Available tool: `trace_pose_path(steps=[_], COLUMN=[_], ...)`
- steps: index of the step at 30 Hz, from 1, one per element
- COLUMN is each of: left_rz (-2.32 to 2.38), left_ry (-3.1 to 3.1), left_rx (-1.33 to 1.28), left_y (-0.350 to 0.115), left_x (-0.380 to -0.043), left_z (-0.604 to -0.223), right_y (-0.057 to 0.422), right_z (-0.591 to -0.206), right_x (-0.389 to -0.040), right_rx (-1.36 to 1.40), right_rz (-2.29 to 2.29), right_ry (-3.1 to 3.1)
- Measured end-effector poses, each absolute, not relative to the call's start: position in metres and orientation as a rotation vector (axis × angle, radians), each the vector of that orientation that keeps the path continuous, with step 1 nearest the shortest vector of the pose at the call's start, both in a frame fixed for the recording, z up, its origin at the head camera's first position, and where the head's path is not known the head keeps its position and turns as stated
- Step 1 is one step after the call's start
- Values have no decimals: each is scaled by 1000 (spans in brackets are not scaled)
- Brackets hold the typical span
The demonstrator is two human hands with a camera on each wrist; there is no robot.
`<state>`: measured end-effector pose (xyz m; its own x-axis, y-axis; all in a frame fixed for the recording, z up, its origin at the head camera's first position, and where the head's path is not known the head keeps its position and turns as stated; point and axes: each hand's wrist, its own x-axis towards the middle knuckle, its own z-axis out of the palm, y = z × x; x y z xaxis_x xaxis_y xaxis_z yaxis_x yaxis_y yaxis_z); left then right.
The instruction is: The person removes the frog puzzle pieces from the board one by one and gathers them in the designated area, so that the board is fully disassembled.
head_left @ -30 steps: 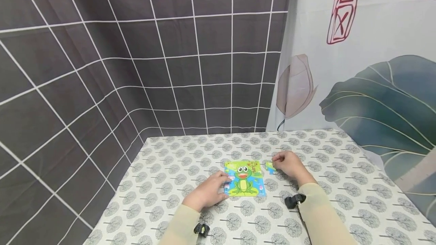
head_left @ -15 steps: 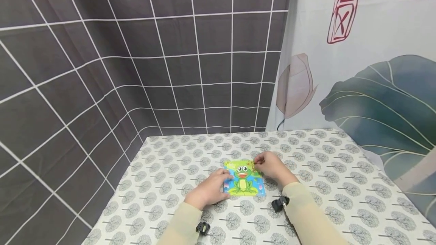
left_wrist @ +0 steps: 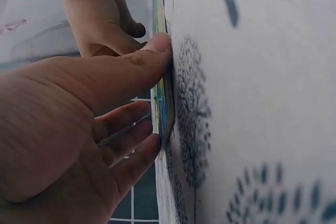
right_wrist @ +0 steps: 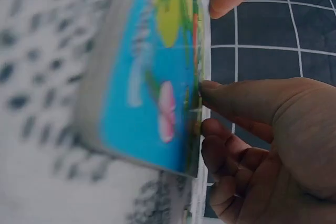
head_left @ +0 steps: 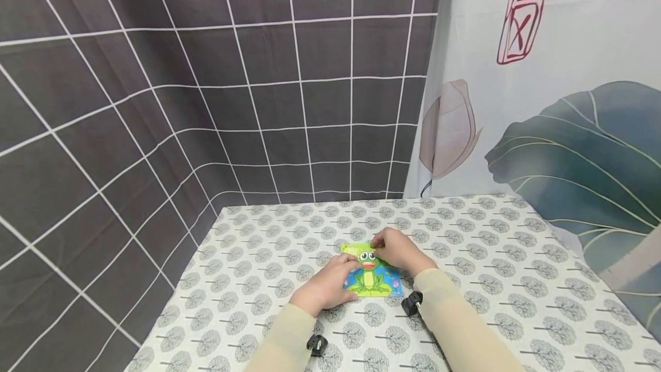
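Observation:
A square frog jigsaw puzzle [head_left: 369,281] lies flat on the patterned cloth, green, yellow and blue. My left hand [head_left: 327,283] rests at its left side, thumb by the near edge and fairly straight fingers over the frog's left. In the left wrist view, the left thumb [left_wrist: 157,45] lies along the board's edge. Over the upper right part of the picture is my right hand [head_left: 397,248], thumb and fingers curled together in a pinch, a small puzzle piece hidden behind them. The right wrist view shows the right thumb [right_wrist: 215,93] right at the puzzle's surface.
The tabletop wears a white cloth [head_left: 248,280] printed with grey trees. A dark curtain with white grid lines [head_left: 268,102] hangs behind, and a white curtain with lotus prints [head_left: 568,159] at the right. Black devices [head_left: 317,344] sit on the wrists.
My right hand has carried the small green and blue piece leftward from beside the puzzle to over its upper right. The left hand has shifted slightly right, farther over the puzzle.

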<state>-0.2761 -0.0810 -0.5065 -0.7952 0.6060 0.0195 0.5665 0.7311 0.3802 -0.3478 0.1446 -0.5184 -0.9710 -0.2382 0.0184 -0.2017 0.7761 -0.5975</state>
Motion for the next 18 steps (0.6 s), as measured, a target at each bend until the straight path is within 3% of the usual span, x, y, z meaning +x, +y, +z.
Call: trace_pose_path(steps=[18], left_rz=[206], left_ry=[2835], left_rx=[1039], left_y=[-72], left_x=[-266], left_z=[-503], right_y=[139], right_z=[-504], right_x=[-350], right_rx=[-424], right_rz=[-790], right_ry=[2856])
